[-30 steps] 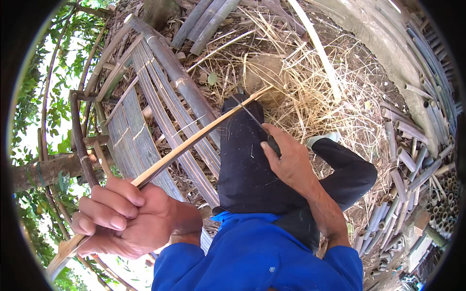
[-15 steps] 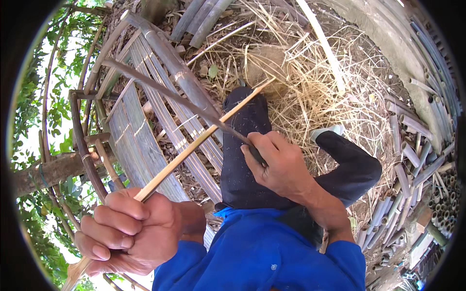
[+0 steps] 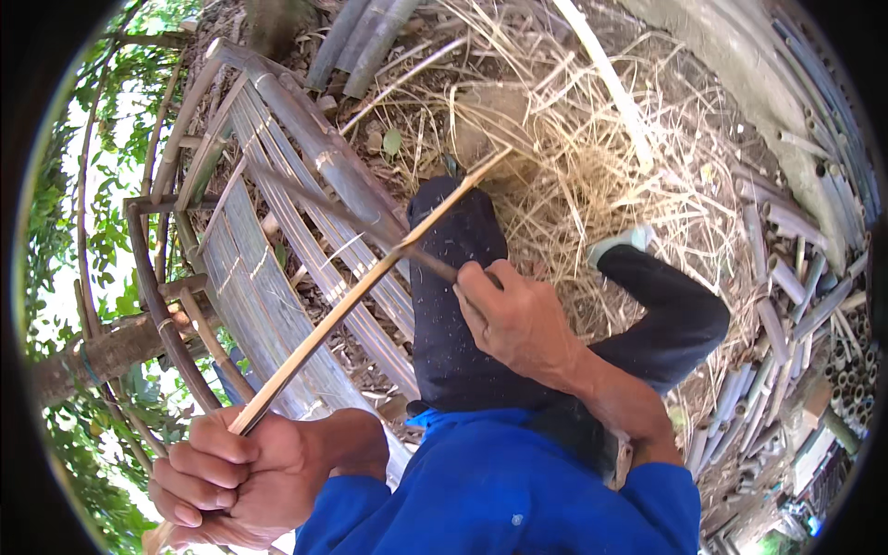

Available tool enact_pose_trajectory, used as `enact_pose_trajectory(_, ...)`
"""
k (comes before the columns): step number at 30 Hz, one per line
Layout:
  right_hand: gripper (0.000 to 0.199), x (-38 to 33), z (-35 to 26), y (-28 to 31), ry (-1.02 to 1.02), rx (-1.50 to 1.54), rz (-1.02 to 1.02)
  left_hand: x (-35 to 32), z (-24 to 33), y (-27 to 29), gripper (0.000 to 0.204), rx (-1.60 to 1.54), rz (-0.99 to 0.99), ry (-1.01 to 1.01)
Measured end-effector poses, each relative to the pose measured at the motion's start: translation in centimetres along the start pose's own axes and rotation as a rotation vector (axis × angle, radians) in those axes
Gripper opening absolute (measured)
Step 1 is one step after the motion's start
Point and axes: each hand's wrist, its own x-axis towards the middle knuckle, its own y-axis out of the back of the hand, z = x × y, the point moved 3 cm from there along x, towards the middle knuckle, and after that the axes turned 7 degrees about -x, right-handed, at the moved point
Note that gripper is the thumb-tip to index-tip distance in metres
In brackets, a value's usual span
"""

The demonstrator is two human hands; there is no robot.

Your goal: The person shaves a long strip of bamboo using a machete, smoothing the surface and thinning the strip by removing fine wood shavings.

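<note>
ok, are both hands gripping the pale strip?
No, only the left hand grips the pale strip; the right hand is closed on a long-bladed knife instead.

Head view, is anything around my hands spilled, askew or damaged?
Thin straw-coloured strips strewn ahead of your right hand look spilled, tangled unlike the neat slats at left. The pale stick in your left hand looks unbroken; the blade is too blurred to judge.

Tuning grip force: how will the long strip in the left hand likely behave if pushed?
The strip looks stiff: it runs nearly straight from the left hand without sag. Probably light, being so slender. Its thin far end may flex or split first.
</note>
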Motion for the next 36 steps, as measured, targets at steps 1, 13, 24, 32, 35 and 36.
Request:
enact_pose_trajectory(1, 0.019, -0.3, -0.9, 0.3, 0.072, -0.015, 0.031, 0.2, 0.4, 0.4, 0.034, -0.035, -0.003, 0.023)
enact_pose_trajectory(13, 0.013, 0.8, 5.1, -4.0, -0.007, 0.010, 0.003, 0.8, 0.9, 2.1, 0.037, 0.015, -0.046, -0.005)
enact_pose_trajectory(24, 0.018, 2.7, 12.1, -7.9, -0.152, -0.001, -0.047, 1.0, -0.6, 1.0, 0.037, 0.099, -0.155, -0.020)
enact_pose_trajectory(32, 0.016, 1.5, 18.9, -11.9, -0.220, 0.017, -0.065, 1.5, -1.4, 1.0, 0.039, 0.091, -0.085, 0.005)
enact_pose_trajectory(35, 0.022, 0.6, 25.4, -15.5, -0.360, -0.021, -0.102, 1.6, -1.1, 1.2, 0.040, 0.061, -0.086, -0.014)
enact_pose_trajectory(36, 0.027, 0.0, 26.7, -15.9, -0.349, -0.015, -0.048, 1.5, -1.0, 1.2, 0.040, 0.057, -0.073, -0.023)
